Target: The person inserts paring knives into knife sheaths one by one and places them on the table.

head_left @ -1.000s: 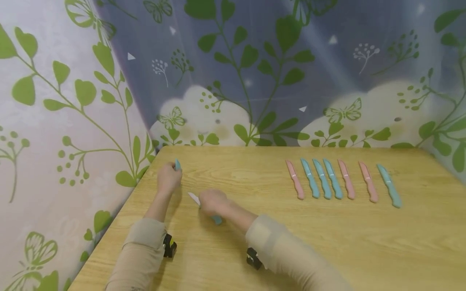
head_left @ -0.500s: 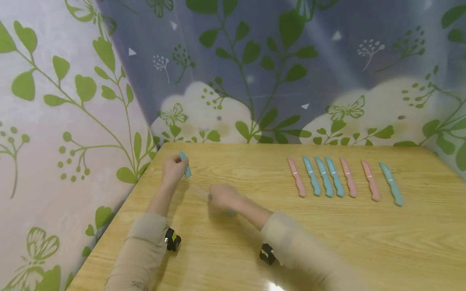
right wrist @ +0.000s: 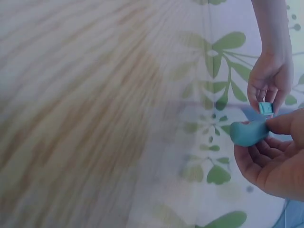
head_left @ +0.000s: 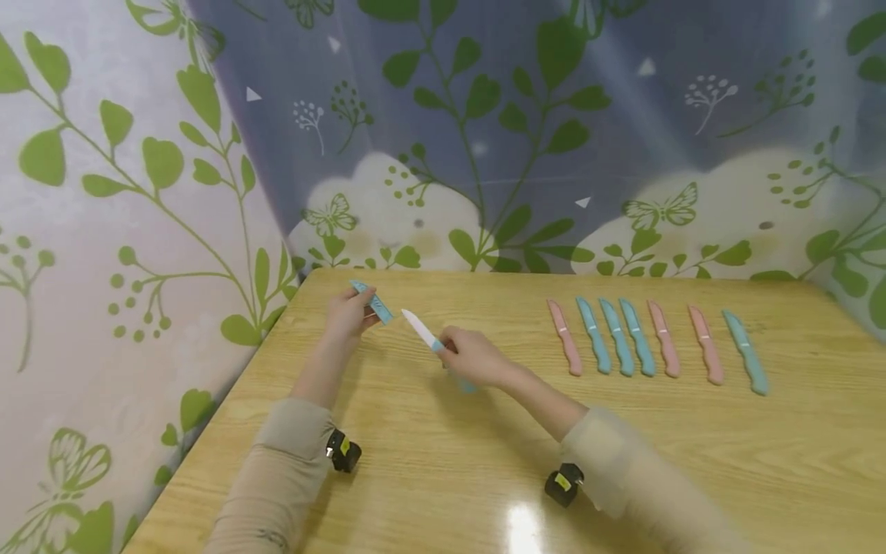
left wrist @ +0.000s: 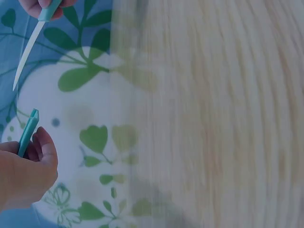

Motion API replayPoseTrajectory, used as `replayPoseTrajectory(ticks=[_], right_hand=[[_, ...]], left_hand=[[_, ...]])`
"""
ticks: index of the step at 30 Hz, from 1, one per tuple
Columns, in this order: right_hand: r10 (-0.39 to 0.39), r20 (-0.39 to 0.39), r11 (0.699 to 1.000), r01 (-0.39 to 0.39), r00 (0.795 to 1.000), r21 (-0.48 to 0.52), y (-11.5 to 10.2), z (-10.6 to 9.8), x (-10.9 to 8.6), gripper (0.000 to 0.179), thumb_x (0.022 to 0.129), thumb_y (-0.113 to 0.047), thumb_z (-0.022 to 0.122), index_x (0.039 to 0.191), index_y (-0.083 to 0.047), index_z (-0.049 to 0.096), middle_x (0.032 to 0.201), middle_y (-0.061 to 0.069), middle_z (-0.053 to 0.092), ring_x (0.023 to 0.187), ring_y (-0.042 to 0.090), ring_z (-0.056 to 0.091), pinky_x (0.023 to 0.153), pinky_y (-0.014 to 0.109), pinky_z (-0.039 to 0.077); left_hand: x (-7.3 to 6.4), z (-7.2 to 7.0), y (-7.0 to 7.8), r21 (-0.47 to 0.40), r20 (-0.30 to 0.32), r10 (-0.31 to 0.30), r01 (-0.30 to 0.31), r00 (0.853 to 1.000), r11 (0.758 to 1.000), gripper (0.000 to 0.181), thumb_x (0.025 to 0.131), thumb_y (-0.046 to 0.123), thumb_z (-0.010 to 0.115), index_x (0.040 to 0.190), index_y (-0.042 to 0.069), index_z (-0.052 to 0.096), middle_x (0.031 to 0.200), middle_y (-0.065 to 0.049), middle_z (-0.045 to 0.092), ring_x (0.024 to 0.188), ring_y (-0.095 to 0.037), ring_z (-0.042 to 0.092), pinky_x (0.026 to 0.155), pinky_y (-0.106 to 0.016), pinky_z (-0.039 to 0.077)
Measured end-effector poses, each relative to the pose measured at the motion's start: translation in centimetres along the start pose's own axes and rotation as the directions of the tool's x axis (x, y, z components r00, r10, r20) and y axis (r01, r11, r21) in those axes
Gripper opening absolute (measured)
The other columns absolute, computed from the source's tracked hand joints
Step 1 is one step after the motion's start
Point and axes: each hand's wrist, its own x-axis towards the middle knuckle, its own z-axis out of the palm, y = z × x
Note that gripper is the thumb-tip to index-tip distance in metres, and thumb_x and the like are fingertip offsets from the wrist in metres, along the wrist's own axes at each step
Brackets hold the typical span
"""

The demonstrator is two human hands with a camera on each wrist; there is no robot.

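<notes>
In my left hand (head_left: 346, 314) I pinch a blue knife sheath (head_left: 370, 300) between thumb and fingers; the left wrist view shows its open end pointing up past the fingertips. My right hand (head_left: 477, 355) grips a knife (head_left: 421, 329) by its blue handle, with the white blade bare. Its tip points at the sheath's near end, a small gap apart in the left wrist view. The rounded butt of the handle (right wrist: 248, 133) sticks out of my right hand in the right wrist view. Both hands are held above the wooden table.
A row of sheathed knives lies at the right of the wooden table (head_left: 443, 477), among them a pink knife (head_left: 564, 337) at its left end and a blue knife (head_left: 745, 352) at its right end. Patterned cloth walls border the table's back and left.
Both hands have risen and moved right, the right hand further. The knife's blade, hidden in part before, now shows whole, and the sheath has turned to slant toward the blade.
</notes>
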Motion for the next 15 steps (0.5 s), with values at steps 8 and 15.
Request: replayPoseTrajectory(ticks=[8,15], right_hand=[[0.053,-0.025,0.993,-0.05,0.998,0.111,1.4,-1.3,-0.9,0.018,0.097,-0.013,0.049,0.107,0.001,0.055,0.088,0.008,0.062,0.077,0.018,0.06,0.067,0.03,0.051],[0.063,-0.003,0.981,-0.061,0.998,0.185,2.2,-2.0,-2.0,0.022,0.097,-0.013,0.047,0.111,0.003,0.052,0.092,0.016,0.06,0.076,0.022,0.063,0.065,0.031,0.052]], left_hand=[[-0.5,1.5,0.1,-0.116,0.106,0.001,0.011,0.994,0.993,0.04,0.1,0.014,0.04,0.133,-0.007,0.037,0.121,-0.021,0.05,0.11,-0.027,0.055,0.087,-0.028,0.048],[-0.6,2.7,0.1,-0.147,0.144,0.003,0.019,0.99,0.989,0.04,0.101,0.016,0.038,0.135,-0.006,0.036,0.123,-0.025,0.052,0.11,-0.03,0.056,0.085,-0.031,0.05]])
